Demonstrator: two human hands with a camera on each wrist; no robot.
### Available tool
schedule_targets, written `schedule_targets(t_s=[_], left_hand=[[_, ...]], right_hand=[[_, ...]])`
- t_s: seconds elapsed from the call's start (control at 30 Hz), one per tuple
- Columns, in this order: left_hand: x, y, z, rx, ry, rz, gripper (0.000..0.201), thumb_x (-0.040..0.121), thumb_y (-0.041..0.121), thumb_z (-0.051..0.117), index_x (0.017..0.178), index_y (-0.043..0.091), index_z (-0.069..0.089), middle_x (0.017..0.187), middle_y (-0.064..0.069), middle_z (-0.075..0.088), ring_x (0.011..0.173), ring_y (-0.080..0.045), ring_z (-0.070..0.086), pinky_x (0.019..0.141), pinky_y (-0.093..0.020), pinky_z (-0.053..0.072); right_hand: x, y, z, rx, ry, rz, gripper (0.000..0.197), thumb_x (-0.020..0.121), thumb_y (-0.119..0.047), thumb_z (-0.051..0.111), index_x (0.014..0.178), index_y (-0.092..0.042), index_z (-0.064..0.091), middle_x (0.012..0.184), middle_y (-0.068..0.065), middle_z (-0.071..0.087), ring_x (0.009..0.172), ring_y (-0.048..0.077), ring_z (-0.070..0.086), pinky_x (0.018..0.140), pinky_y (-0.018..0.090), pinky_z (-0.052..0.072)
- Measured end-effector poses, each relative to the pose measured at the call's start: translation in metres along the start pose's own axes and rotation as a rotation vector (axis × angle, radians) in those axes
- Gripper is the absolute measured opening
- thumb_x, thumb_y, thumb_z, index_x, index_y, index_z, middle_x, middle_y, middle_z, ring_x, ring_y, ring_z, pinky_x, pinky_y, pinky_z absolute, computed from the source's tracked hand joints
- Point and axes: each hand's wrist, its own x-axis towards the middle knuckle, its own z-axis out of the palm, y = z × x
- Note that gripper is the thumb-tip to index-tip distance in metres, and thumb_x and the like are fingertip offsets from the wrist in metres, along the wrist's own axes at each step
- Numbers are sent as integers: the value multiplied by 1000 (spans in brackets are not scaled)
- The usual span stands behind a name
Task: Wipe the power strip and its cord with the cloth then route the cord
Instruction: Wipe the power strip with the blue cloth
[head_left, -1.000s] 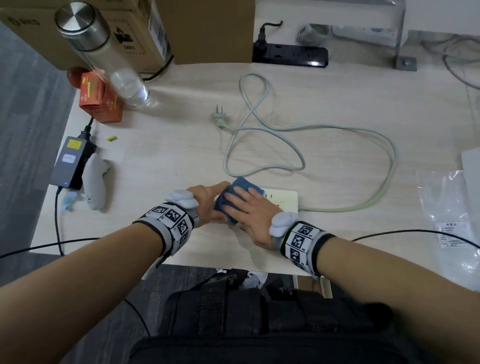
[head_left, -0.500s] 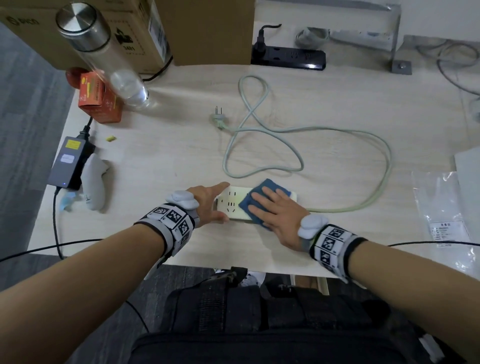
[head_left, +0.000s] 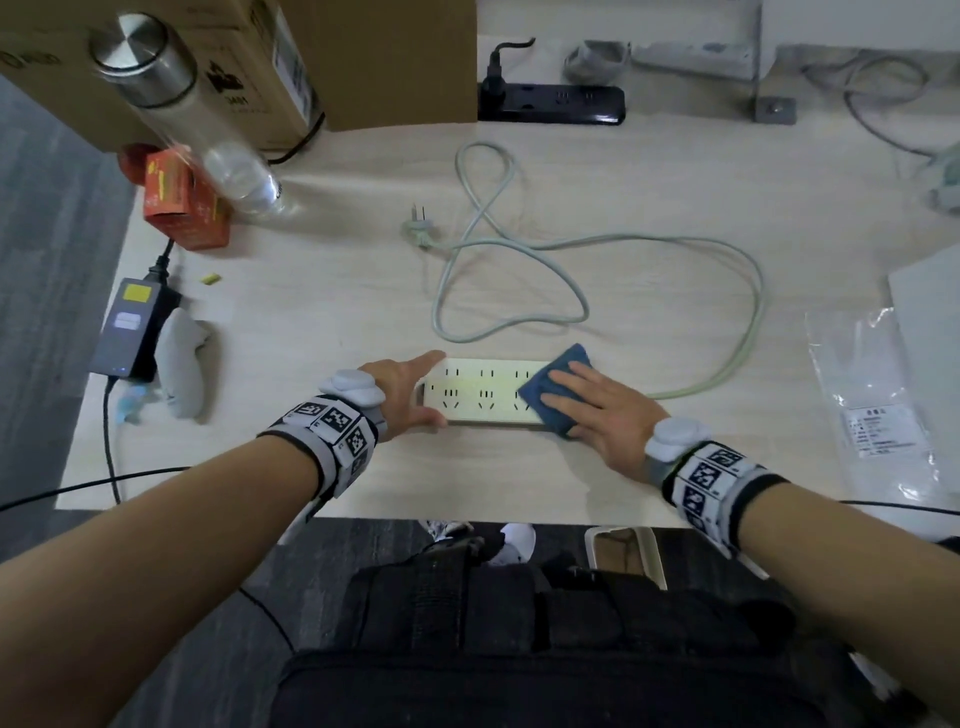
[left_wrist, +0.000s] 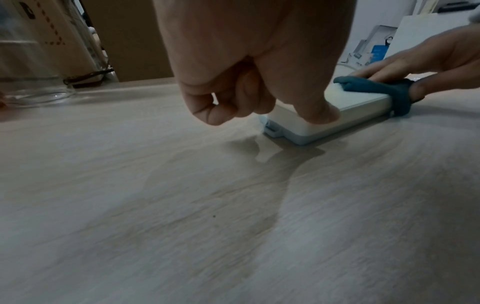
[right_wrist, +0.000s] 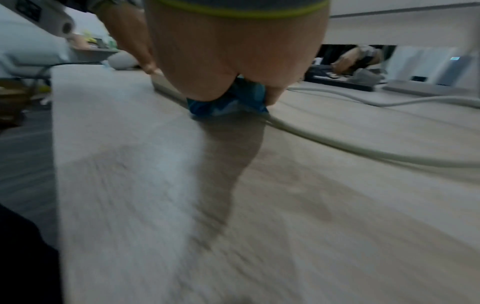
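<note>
Power strip: white, lying flat near the front edge of the surface, sockets up. Cloth: blue, folded, now on the strip's right end; a second ago we had it at the left end, half a second ago mid-strip, so one pass over the top face looks nearly complete. Right hand: fingers spread flat, pressing the cloth down. Left hand: thumb and fingers pinching the strip's left end to steady it. Cord: pale green, leaving the right end and looping loosely across the far surface to its unplugged plug; we judge it unwiped and unrouted. Beyond: black power strip, cardboard box, bottle.
</note>
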Motion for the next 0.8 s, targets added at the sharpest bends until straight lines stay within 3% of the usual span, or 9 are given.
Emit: schedule_targets(t_s=[0.1,0.17,0.3,0.43,0.5,0.6,0.7,0.77,0.8], left_hand=[[-1,2,-2,59,17,40,90,79,63,60,149,29,15,133,-1,49,105,-24,55,78,-36,47],[-1,3,-4,147,76,91,95,72,66,64,147,27,20,140,2,36,116,-24,46,89,-40,47],[3,7,0,229,97,157,100,73,59,69,149,23,15,151,5,24,127,-23,35,101,-38,39],[3,2,10,-24,149,154,91,74,51,72,147,25,25,145,5,37,122,-20,41,100,-39,40],[-1,-1,6,-144,127,144,84,75,47,73,145,26,32,142,4,43,122,-20,45,100,-38,40],[0,-8,-11,-225,-42,96,67,79,48,70,139,33,44,125,2,55,109,-19,54,93,-32,42],[6,-18,-24,-315,-130,102,45,85,48,63,128,36,57,118,4,61,100,-15,59,95,-33,44],[9,-19,-28,-378,-38,126,33,89,43,59,120,31,64,119,6,60,94,-12,60,92,-32,45],[9,-17,-28,-394,31,117,28,91,40,58,116,30,66,111,7,62,91,-12,60,87,-29,45]], right_hand=[[-1,-1,-5,-72,12,56,61,60,-2,88,117,-5,66,125,19,62,116,41,55,102,45,40],[3,-6,-2,-92,7,81,66,49,2,91,111,-4,70,119,20,65,104,46,63,88,51,49],[3,-11,-3,24,63,166,56,54,11,84,107,0,70,118,25,64,101,50,62,88,56,38],[9,-24,-16,134,176,255,25,65,7,67,88,-1,74,102,22,71,84,39,70,73,41,54],[11,-27,-23,243,251,410,19,77,6,64,91,-2,74,102,16,72,89,34,70,80,33,50],[14,-24,-34,393,239,610,20,87,-1,61,101,-9,72,103,6,72,93,23,66,80,18,43],[25,-24,-43,424,229,659,19,89,-7,61,103,-15,70,98,1,71,85,16,64,76,21,44],[31,-23,-47,435,214,677,18,89,-10,61,102,-18,69,95,-2,70,82,15,62,75,24,45],[33,-22,-48,436,208,682,17,90,-11,61,102,-19,69,95,-3,70,82,15,62,75,25,45]])
